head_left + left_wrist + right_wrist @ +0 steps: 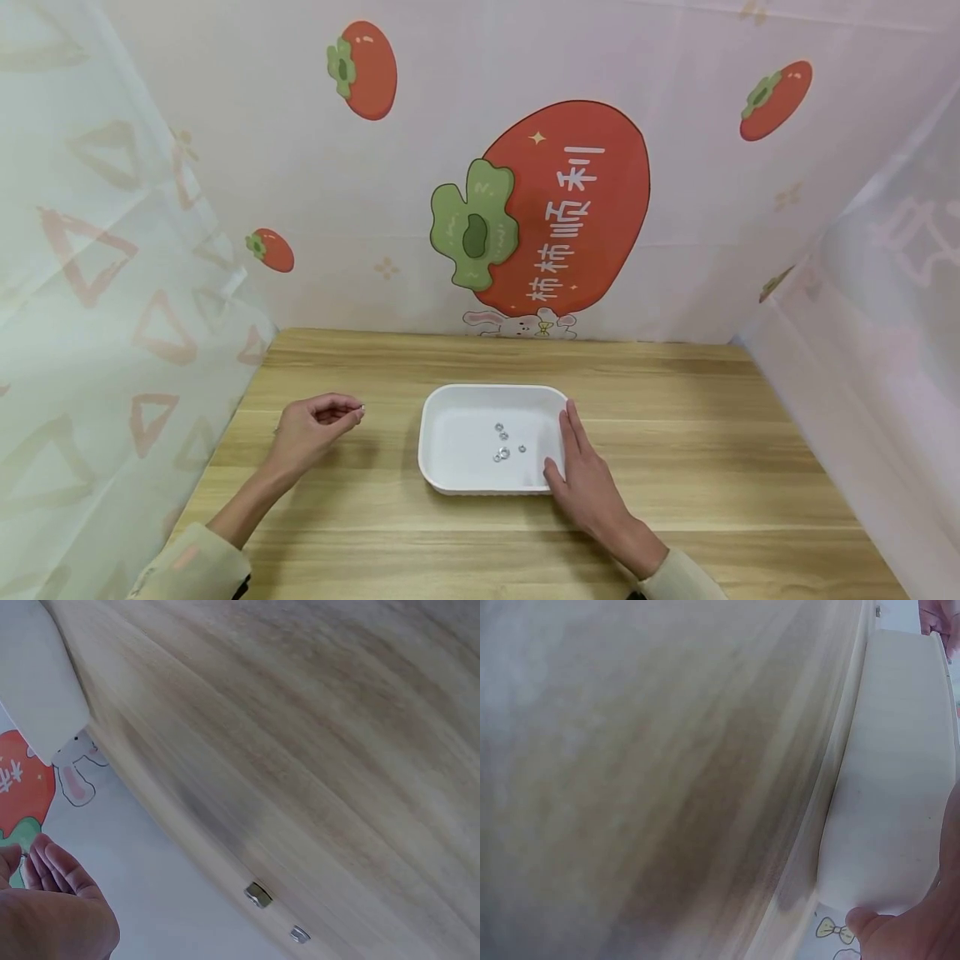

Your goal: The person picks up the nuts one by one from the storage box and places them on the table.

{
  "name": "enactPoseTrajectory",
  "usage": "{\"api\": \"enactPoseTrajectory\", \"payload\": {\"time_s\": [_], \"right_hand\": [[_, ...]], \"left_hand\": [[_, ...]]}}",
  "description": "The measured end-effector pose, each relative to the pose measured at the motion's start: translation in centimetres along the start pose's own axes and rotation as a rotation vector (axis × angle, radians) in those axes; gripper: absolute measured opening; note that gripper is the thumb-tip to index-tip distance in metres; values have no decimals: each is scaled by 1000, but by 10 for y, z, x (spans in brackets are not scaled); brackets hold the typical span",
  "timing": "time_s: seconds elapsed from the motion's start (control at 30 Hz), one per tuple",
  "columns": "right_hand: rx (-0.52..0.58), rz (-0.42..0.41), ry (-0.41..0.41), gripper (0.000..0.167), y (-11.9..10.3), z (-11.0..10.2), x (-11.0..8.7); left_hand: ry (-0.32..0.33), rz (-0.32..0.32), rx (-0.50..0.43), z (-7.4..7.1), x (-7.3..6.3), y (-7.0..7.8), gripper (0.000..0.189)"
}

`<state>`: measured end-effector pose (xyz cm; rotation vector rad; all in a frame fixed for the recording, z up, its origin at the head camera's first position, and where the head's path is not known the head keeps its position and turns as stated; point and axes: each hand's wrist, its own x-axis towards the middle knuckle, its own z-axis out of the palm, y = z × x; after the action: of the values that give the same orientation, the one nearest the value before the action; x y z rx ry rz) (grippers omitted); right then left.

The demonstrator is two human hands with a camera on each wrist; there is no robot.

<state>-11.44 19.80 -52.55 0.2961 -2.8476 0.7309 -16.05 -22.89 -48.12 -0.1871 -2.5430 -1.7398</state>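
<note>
My left hand (318, 433) is raised over the left part of the table, with thumb and fingertips pinching a small silvery nut (363, 408), mostly hidden by the fingers. Two metal hex nuts, a larger nut (257, 894) and a smaller nut (299, 934), lie on the table in the left wrist view. The white tray (431, 454) stands right of that hand, with several small metal nuts (503, 453) scattered on its floor. At the tray's right end, my right hand (588, 487) grips the rim, thumb over the near corner and fingers along the side.
The wood-grain table (675, 467) carries all of this. A white patterned cloth (712, 208) with printed persimmons hangs behind it, and similar cloths close off the left and right sides.
</note>
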Motion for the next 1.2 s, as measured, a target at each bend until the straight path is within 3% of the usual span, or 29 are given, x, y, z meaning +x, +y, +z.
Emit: {"api": "enactPoseTrajectory", "payload": {"time_s": [0.43, 0.7, 0.93, 1.2], "right_hand": [[-4, -6, 0, 79, 0, -2, 0], [2, -16, 7, 79, 1, -1, 0], [-2, -19, 15, 79, 2, 1, 0], [10, -34, 29, 79, 1, 0, -1]], "left_hand": [[79, 36, 200, -26, 2, -15, 15], [135, 102, 325, -35, 7, -22, 6], [71, 158, 540, -38, 11, -29, 3], [-4, 187, 704, -40, 13, -30, 5]]}}
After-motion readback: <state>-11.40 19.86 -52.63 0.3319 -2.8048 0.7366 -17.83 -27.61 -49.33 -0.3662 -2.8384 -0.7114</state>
